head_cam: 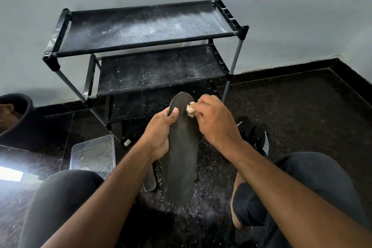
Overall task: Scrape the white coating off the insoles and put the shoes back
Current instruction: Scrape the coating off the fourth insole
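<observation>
Dark speckled floor (pixel 281 106), dusty shoe rack (pixel 145 26) behind; left hand (pixel 159 137) wraps the insole (pixel 182 157) mid-length, right hand (pixel 217 123) pinches a scraper wad (pixel 190 108) just above that hold. Best bet: short firm strokes toward the toe, insole braced

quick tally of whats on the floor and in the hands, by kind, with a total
insoles: 2, one held, one behind it
black shoe: 1
shoe rack: 1
clear plastic container: 1
dark pot: 1
pale wad in right hand: 1
total: 7
</observation>
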`<state>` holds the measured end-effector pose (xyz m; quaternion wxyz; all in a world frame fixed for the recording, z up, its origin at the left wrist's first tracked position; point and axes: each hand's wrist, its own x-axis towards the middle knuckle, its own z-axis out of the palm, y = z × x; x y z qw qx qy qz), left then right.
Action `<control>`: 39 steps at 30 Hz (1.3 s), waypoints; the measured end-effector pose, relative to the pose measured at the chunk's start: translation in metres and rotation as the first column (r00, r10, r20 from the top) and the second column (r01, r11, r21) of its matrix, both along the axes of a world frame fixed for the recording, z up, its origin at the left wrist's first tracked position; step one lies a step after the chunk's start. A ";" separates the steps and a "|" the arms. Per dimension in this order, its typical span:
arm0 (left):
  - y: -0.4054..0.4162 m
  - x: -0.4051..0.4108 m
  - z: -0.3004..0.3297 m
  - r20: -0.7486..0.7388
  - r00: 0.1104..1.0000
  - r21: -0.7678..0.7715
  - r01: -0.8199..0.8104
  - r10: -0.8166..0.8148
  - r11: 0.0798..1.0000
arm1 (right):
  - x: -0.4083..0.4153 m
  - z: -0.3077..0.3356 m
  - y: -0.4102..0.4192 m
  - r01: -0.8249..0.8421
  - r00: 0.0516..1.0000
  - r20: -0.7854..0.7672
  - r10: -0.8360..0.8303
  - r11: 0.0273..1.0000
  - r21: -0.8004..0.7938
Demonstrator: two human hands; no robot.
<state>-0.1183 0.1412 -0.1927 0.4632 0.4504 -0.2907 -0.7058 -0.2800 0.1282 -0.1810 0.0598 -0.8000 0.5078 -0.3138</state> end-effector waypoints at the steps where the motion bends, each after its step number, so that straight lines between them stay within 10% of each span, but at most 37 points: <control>1: 0.000 0.000 0.001 0.005 1.000 -0.002 0.003 -0.003 1.000 | -0.003 0.001 -0.002 0.035 0.999 0.022 -0.035 0.999 -0.002; 9: -0.001 0.003 0.000 0.012 0.999 0.010 -0.053 0.053 0.999 | 0.015 -0.003 0.021 -0.174 0.985 0.015 0.173 0.983 0.065; 22: 0.000 0.002 0.004 0.045 0.999 0.000 -0.005 0.005 1.000 | -0.009 0.002 -0.005 0.099 0.981 0.161 -0.104 0.994 0.043; 32: -0.002 0.005 0.001 0.071 0.993 -0.007 -0.095 0.095 0.995 | 0.016 -0.007 0.017 -0.204 0.974 0.136 0.182 0.963 0.177; 39: -0.004 0.004 0.003 0.102 0.990 0.005 -0.100 0.099 0.995 | -0.004 0.002 -0.005 0.068 0.963 0.253 -0.098 0.990 0.124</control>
